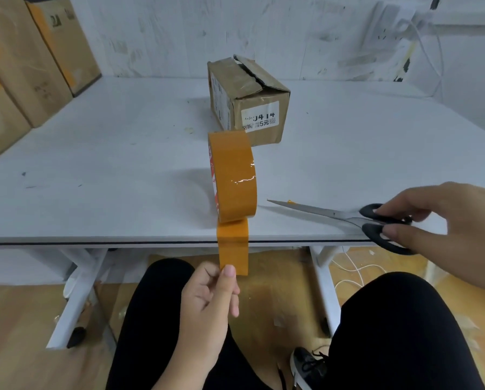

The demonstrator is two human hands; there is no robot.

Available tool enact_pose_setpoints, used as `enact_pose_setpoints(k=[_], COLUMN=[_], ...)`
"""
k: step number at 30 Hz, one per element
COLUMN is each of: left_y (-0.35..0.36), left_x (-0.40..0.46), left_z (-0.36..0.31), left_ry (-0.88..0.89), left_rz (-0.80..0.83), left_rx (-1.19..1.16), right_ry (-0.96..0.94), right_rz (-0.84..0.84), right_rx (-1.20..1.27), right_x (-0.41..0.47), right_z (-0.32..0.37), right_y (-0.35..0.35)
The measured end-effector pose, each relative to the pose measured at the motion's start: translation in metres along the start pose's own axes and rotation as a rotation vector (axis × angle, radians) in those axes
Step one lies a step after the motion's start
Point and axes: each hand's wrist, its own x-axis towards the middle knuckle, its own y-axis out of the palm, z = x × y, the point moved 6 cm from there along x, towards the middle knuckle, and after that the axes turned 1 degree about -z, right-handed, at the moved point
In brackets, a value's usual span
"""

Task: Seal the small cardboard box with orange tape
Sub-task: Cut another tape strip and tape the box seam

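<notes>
A scuffed white table against a marked white wall holds the small cardboard box at centre, flaps unsealed, and large cartons upper left. The orange tape roll stands on edge near the front rim; the left hand pinches its pulled strip, the right hand grips black-handled scissors lying at right

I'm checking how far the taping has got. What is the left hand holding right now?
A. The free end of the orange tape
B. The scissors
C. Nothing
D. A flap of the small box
A: the left hand pinches the free end of the tape strip pulled down from the tape roll over the table edge, while the right hand is on the scissors.
</notes>
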Motion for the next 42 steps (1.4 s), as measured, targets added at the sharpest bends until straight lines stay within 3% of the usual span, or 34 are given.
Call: enact_pose_setpoints(k=[5, 10, 19, 42], left_y=[0.003, 0.005, 0.007, 0.009], left_x=[-0.003, -0.005, -0.005, -0.005], left_z=[-0.001, -0.006, 0.0, 0.0], left_ry=[-0.026, -0.041, -0.111, -0.122], left_rz=[0.003, 0.01, 0.009, 0.039], left_rx=[-0.052, -0.064, -0.133, -0.154], right_ry=[-0.047, -0.074, 0.015, -0.012], right_rz=[0.039, 0.201, 0.382, 0.396], right_rx=[0.03, 0.038, 0.043, 0.003], right_x=[-0.018, -0.028, -0.03, -0.019], right_z=[0.009, 0.013, 0.019, 0.045], right_y=[0.0, 0.015, 0.042, 0.048])
